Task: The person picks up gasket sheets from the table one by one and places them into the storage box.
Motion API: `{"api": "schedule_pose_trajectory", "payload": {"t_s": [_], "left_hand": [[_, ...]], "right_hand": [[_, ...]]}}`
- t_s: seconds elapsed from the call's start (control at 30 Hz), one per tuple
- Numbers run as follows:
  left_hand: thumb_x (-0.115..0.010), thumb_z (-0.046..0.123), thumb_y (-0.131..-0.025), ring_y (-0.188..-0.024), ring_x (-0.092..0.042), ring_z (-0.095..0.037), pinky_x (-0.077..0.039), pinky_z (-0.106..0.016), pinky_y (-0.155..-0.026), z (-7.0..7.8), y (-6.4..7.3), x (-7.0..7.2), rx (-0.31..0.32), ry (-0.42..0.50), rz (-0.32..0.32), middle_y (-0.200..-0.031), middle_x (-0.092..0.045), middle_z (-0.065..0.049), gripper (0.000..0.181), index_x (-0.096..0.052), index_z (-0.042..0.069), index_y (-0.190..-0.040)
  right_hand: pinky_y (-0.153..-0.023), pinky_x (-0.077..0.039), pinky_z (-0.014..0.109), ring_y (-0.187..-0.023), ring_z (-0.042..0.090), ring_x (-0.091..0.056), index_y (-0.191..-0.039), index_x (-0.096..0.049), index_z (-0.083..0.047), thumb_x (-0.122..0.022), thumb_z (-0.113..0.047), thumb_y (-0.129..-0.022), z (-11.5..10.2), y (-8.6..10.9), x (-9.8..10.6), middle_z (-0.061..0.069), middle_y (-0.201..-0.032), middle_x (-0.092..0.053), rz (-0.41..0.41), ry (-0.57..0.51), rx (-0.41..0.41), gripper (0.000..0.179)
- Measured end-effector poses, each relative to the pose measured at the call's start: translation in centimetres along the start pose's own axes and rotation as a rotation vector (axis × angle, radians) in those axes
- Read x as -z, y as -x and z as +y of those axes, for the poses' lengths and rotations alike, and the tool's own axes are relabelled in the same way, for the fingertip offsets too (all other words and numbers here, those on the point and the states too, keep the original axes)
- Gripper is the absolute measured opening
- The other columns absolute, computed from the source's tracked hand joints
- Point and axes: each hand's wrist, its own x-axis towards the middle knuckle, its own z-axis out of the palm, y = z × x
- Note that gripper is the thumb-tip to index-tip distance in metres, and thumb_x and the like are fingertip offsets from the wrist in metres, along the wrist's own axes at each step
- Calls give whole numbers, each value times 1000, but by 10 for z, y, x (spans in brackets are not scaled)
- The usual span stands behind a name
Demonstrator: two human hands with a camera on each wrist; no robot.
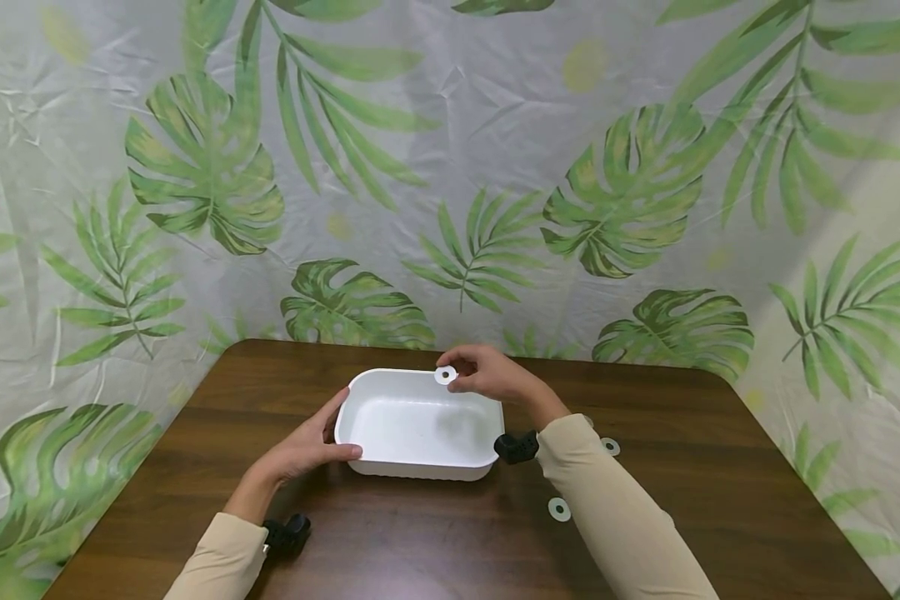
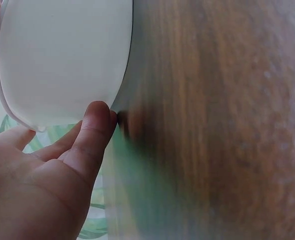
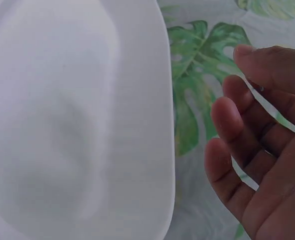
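A white rectangular tray with rounded corners (image 1: 420,464) stands on the brown wooden table. My left hand (image 1: 307,442) holds its left end, the thumb at the front corner and the fingers along the side. In the left wrist view the thumb (image 2: 93,122) touches the outside of the tray. Over the tray's back rim, my right hand (image 1: 491,373) pinches a flat white ring (image 1: 438,379) with a small centre hole between thumb and fingers. The right wrist view shows that hand (image 3: 272,135) beside the tray rim (image 3: 171,150); the ring is not visible there.
More white rings lie on the table right of the tray: one near my right forearm (image 1: 559,509), another beyond the sleeve (image 1: 610,447), and one partly hidden by the sleeve. A leaf-patterned cloth (image 1: 487,167) hangs behind the table's back edge.
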Motion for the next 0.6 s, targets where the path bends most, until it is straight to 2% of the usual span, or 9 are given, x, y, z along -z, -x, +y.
{"api": "schedule_pose_trajectory", "payload": {"t_s": [0.2,0.43,0.6], "left_hand": [[-78,18,-84,-130,-46,-38,-46,-21,-89,0,1,-1,6,2,-3,-161,-18,-29,109,0,11,-161],[-78,18,-85,-129,-46,-39,-47,-20,-89,2,2,-2,-13,4,-6,-160,-19,-30,109,-1,10,-161],[-77,17,-86,-129,-46,-37,-47,-19,-89,2,1,-3,-11,8,-3,-160,-21,-28,106,-2,11,-161]], "right_hand": [[-90,-52,32,-104,21,-64,-130,-62,-3,-68,-9,-93,-1,-6,-9,16,-125,-65,-28,-26,20,38],[-83,-52,29,-100,20,-64,-129,-64,-10,-69,-11,-92,-1,-13,-22,12,-123,-65,-71,-37,21,37],[-83,-52,28,-100,20,-63,-128,-65,-12,-70,-12,-92,1,-15,-26,11,-124,-66,-83,-40,17,37]]}}
